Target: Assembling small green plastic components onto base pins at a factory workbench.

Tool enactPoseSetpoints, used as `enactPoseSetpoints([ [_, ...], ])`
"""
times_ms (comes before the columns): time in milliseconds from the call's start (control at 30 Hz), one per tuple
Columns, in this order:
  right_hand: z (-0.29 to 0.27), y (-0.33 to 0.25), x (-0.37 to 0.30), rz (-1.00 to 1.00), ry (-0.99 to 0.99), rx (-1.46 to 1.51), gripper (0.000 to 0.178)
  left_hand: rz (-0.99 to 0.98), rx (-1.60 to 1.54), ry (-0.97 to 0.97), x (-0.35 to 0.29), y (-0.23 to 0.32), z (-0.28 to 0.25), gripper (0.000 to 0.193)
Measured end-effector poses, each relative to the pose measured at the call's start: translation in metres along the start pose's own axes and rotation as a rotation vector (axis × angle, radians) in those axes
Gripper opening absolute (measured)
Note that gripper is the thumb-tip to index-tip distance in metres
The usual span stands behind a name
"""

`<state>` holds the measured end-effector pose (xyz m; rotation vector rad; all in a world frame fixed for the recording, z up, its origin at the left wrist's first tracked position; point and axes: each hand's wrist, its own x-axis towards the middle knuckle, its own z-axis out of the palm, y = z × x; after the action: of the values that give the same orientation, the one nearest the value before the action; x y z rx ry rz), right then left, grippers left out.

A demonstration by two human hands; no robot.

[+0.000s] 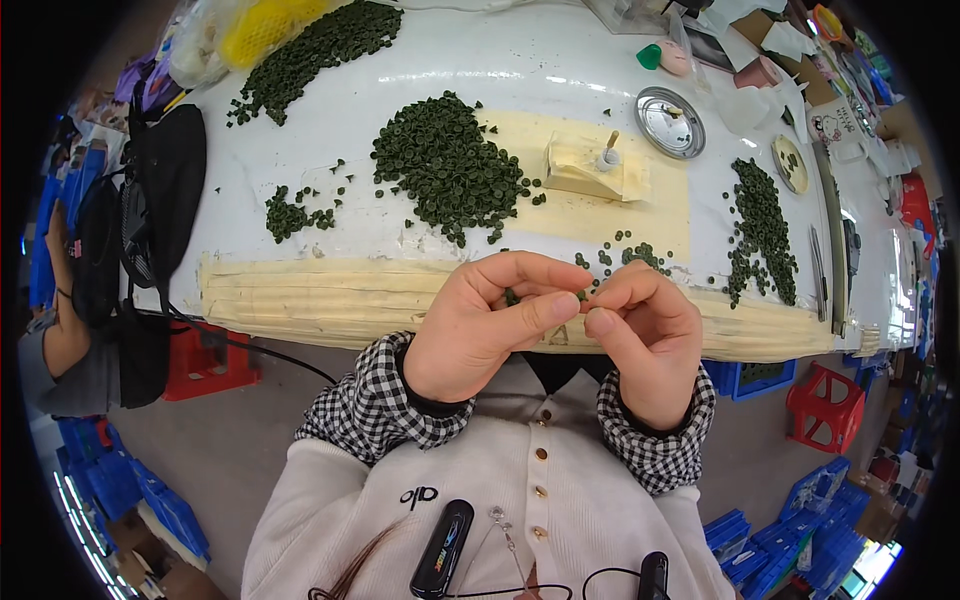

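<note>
Close together at the table's front edge, my two hands meet fingertip to fingertip. My left hand (pixel 490 320) pinches a small green piece (pixel 582 296) between thumb and forefinger. My right hand (pixel 652 340) has its thumb and forefinger closed right beside that piece; what sits between them is too small to make out. Another bit of green shows within the curl of the left fingers. Just beyond the hands lie a few loose dark green round pieces (pixel 640 254). A large heap of dark green cup-shaped pieces (pixel 447 168) rests further off, left of centre.
A tape-covered block (pixel 598 168) with a small upright pin stands beyond my hands. Other green piles lie at far left (pixel 320 50) and right (pixel 762 230). A round metal dish (pixel 670 122) and tweezers (pixel 818 270) are on the right. A black bag (pixel 165 200) hangs at left, near another person's arm (pixel 62 290).
</note>
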<state>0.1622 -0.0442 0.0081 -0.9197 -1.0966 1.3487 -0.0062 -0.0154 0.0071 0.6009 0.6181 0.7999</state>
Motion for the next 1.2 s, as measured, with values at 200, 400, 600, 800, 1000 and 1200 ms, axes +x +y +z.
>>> enactPoseSetpoints([
  [200, -0.001, 0.001, 0.000, 0.020, -0.009, 0.022, 0.010, 0.049, 0.096, 0.033, 0.000, -0.001, 0.001, 0.015],
  [400, -0.002, 0.003, 0.000, 0.166, -0.050, 0.246, 0.015, 0.121, 0.216, -0.006, -0.001, -0.004, -0.004, 0.013],
  [600, 0.003, -0.003, 0.003, 0.299, -0.118, 0.507, 0.017, 0.109, 0.214, -0.103, -0.002, -0.003, -0.009, 0.011],
  [800, 0.004, 0.005, 0.000, 0.118, -0.063, 0.260, 0.012, 0.104, 0.092, -0.054, 0.000, -0.001, -0.003, 0.011],
  [1000, 0.007, 0.002, -0.002, -0.091, 0.042, -0.143, 0.015, 0.093, 0.081, -0.019, 0.000, -0.002, -0.005, 0.012],
  [1200, 0.009, 0.002, -0.005, -0.192, 0.113, -0.324, 0.017, 0.046, 0.094, -0.032, 0.000, 0.001, -0.005, 0.012],
])
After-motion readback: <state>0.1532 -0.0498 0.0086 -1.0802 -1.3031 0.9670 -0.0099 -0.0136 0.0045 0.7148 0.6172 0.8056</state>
